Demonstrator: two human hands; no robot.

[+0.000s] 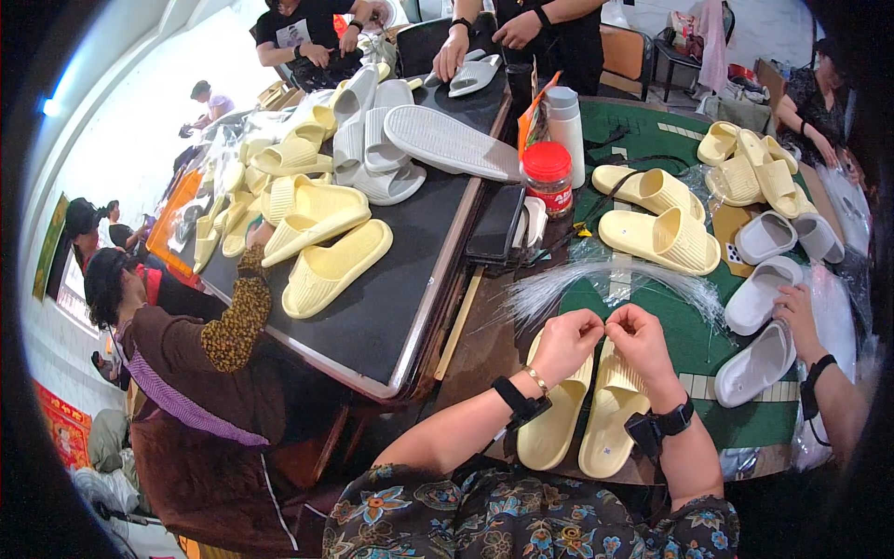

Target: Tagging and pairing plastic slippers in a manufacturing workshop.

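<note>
My left hand [566,347] and my right hand [643,349] meet with fingertips pinched, almost touching, above a pair of pale yellow slippers. Whatever they pinch is too thin or small to make out. One yellow slipper [549,443] lies under my left wrist, its upper part hidden by the hand. The other yellow slipper [610,433] lies beside it, partly behind my right hand. Just beyond my fingers a bundle of thin clear plastic strands [643,272] spreads over the green table top [596,130]. Past it rests another pair of yellow slippers [663,240].
A red-lidded jar [548,177] and a white bottle [563,126] stand beyond the strands. A dark table [372,321] at left bears yellow and grey slippers. At right, another person's hand [796,312] touches a white slipper [764,291]. Other people sit around.
</note>
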